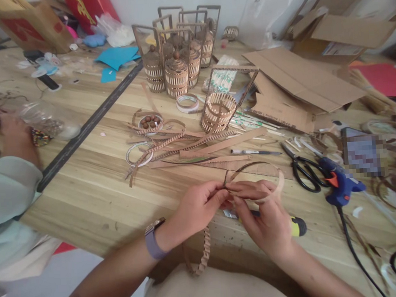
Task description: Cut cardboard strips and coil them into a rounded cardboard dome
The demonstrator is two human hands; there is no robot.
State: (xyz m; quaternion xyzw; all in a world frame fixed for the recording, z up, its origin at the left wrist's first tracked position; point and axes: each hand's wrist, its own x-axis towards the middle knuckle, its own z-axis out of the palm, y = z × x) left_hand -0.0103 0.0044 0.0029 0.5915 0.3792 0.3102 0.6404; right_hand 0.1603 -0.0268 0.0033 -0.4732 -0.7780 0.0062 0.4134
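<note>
My left hand (202, 207) pinches a thin brown cardboard strip (205, 252) between thumb and fingers; a ridged length of it hangs in a loop below the wrist. My right hand (265, 216) is closed on the strip beside the left fingertips, and a curved part arcs above its knuckles. Where the strip's parts meet is hidden by the fingers. Under the right hand lies a yellow and black utility knife (298, 226). Ahead of both hands are loose cardboard strips (214, 145), a pen (255, 152) and an open lattice basket (217, 113) with a tall handle.
Several finished baskets (177, 77) stand at the back. To the right lie black scissors (306, 172), a blue glue gun (339, 186) with its cord, and flattened cardboard (301, 78). Tape rolls (187, 103) and a bowl of brown beads (149, 123) sit mid-table. Another person's arm (18, 152) is at left.
</note>
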